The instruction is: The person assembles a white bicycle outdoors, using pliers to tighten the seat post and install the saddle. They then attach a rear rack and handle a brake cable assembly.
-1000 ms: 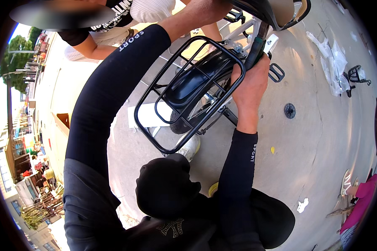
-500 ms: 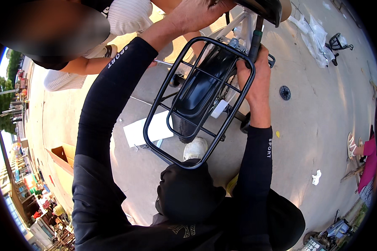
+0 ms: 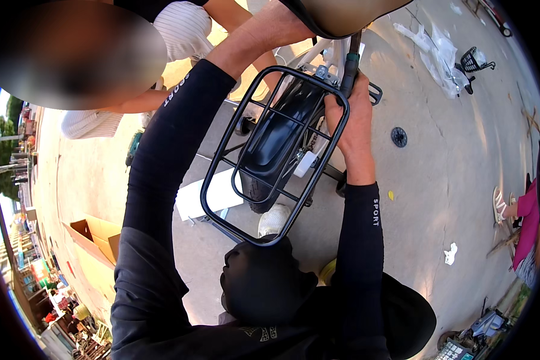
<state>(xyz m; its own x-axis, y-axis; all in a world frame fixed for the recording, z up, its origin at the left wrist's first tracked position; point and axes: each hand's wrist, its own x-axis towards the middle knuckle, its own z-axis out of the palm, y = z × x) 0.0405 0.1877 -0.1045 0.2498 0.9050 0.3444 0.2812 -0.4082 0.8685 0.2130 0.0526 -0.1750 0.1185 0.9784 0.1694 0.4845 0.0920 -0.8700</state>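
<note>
A bicycle with a black rear rack (image 3: 270,239), a black mudguard (image 3: 277,135) and a rear tyre (image 3: 261,195) stands in front of me. My left hand (image 3: 285,27) reaches to the underside of the saddle (image 3: 354,13) at the top, its fingers hidden behind it. Beside the rack's upper right corner, my right hand (image 3: 355,117) is closed round the lower end of a dark, screwdriver-like tool (image 3: 350,66) with a green band. The tool points up toward the saddle. A white pedal-like block (image 3: 306,164) shows through the rack.
Another person (image 3: 183,30) crouches at the upper left, arms reaching to the bicycle. White sheet (image 3: 207,195) lies on the ground left of the wheel. An open cardboard box (image 3: 99,240) sits farther left. To the right are clear plastic wrapping (image 3: 438,60), a black disc (image 3: 399,137) and a basket (image 3: 477,59).
The view has shifted, and the saddle now fills more of the top edge, covering my left fingers. My right hand has moved slightly left and up in view, still on the tool.
</note>
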